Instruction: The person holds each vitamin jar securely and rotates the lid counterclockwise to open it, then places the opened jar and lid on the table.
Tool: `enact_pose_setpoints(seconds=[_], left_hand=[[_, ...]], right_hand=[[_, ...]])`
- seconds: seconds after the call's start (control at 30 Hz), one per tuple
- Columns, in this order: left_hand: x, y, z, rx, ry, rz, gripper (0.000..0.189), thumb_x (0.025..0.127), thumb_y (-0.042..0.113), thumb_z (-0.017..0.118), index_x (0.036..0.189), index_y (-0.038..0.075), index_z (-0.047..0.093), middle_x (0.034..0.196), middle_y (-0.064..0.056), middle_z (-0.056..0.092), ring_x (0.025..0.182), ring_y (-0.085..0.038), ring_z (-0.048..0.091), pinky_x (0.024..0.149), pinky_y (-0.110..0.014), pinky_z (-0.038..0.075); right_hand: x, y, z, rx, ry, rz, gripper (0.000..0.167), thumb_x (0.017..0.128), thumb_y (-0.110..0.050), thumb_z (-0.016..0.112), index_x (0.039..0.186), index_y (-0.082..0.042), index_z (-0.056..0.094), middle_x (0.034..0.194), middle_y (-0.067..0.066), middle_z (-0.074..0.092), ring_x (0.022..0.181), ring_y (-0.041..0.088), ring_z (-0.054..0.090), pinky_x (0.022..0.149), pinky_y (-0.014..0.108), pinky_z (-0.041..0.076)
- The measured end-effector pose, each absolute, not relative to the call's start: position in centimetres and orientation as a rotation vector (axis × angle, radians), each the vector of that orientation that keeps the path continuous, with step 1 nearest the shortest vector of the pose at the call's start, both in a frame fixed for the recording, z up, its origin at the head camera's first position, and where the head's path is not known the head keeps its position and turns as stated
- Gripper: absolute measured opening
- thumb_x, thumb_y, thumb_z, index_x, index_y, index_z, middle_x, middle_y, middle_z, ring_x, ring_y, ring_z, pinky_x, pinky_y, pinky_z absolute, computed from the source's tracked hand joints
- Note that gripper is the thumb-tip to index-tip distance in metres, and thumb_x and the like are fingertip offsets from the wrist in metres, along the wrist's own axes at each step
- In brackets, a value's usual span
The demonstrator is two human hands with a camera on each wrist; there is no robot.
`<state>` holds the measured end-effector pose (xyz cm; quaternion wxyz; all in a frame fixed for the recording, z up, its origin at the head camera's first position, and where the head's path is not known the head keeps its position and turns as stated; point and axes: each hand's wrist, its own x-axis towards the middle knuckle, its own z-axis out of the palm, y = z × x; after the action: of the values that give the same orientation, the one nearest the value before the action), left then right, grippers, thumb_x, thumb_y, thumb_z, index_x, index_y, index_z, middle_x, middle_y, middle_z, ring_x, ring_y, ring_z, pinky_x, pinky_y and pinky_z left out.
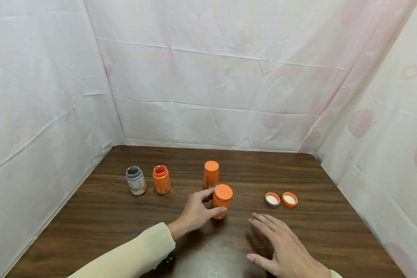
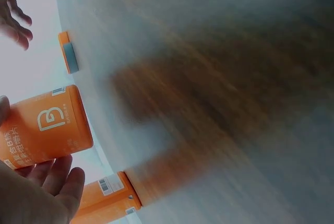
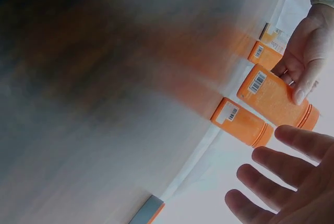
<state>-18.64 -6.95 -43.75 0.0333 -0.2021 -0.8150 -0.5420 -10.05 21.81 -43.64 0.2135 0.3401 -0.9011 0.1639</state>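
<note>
My left hand (image 1: 196, 210) grips an orange bottle (image 1: 222, 202) with its orange cap on, thumb on the near side and fingers on the far side. The bottle is upright, close over the table, with white lettering showing in the left wrist view. Behind it stands a second capped orange bottle (image 1: 211, 174). My right hand (image 1: 281, 245) is over the table to the right, fingers extended and thumb apart, holding nothing. In the right wrist view its fingers (image 3: 284, 165) are spread beneath the gripped bottle (image 3: 276, 96).
On the left stand an uncapped grey bottle (image 1: 136, 180) with a pale label and an uncapped orange bottle (image 1: 161, 180). Two caps, one grey and orange (image 1: 272, 200) and one orange (image 1: 290, 200), lie inside up on the right. Pale sheets (image 1: 212, 77) surround the brown table (image 1: 100, 227).
</note>
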Motion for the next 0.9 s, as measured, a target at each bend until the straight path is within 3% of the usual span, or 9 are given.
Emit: enact_pose_setpoints(seconds=[0.37, 0.7, 0.9], left_hand=[[-17.6, -7.5, -43.5, -0.673, -2.519, -1.652, 0.057, 0.084, 0.03, 0.087, 0.135, 0.017, 0.066, 0.128, 0.004, 0.069, 0.115, -0.019, 0.066, 0.097, -0.047, 0.052], [-16.9, -7.8, -43.3, -0.694, -2.518, -1.642, 0.057, 0.083, 0.032, 0.088, 0.132, 0.014, 0.068, 0.123, 0.001, 0.07, 0.109, -0.021, 0.068, 0.094, -0.051, 0.053], [-16.3, -8.1, -43.1, -0.717, -2.547, -1.625, 0.057, 0.082, 0.032, 0.089, 0.132, 0.016, 0.068, 0.122, 0.005, 0.069, 0.107, -0.017, 0.068, 0.093, -0.043, 0.055]], right_hand=[[-10.0, 21.7, -43.5, 0.907, -2.561, 0.507, 0.082, 0.081, -0.056, 0.082, 0.15, -0.024, 0.05, 0.15, -0.008, 0.051, 0.135, 0.02, 0.051, 0.1, 0.046, 0.045], [-10.1, 21.5, -43.4, 0.898, -2.546, 0.569, 0.083, 0.082, -0.056, 0.082, 0.151, -0.025, 0.049, 0.149, -0.01, 0.051, 0.133, 0.014, 0.052, 0.095, 0.045, 0.051], [-10.0, 21.4, -43.4, 0.883, -2.556, 0.616, 0.083, 0.081, -0.055, 0.083, 0.151, -0.027, 0.048, 0.147, -0.007, 0.055, 0.132, 0.011, 0.052, 0.095, 0.044, 0.052]])
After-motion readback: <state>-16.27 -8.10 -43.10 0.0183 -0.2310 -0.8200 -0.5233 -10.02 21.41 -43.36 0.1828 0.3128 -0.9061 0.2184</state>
